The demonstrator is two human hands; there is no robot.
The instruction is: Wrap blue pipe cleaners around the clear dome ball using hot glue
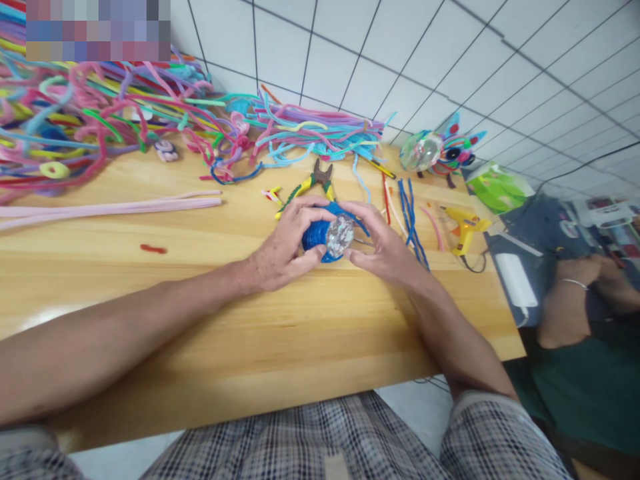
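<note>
My left hand [283, 250] is closed around a clear, shiny plastic piece wrapped in blue pipe cleaner [314, 233], just above the table. Its crinkled transparent end faces right, towards my right hand [387, 253]. The right thumb and fingers curve about that end and touch its rim. Behind my hands lie cutting pliers [323, 175] with yellow-green handles, jaws pointing away. Loose blue pipe cleaners [413, 220] lie to the right of my right hand, beside red and white ones. The underside of the wrapped piece is hidden.
Piles of coloured pipe cleaners [320, 130] line the back by the tiled wall. Two pink strands [115, 208] and a short red piece [153, 249] lie left. A yellow glue gun [465, 228], its cord and a finished figure [453, 155] are right. Another person's arm [567, 300] rests beyond.
</note>
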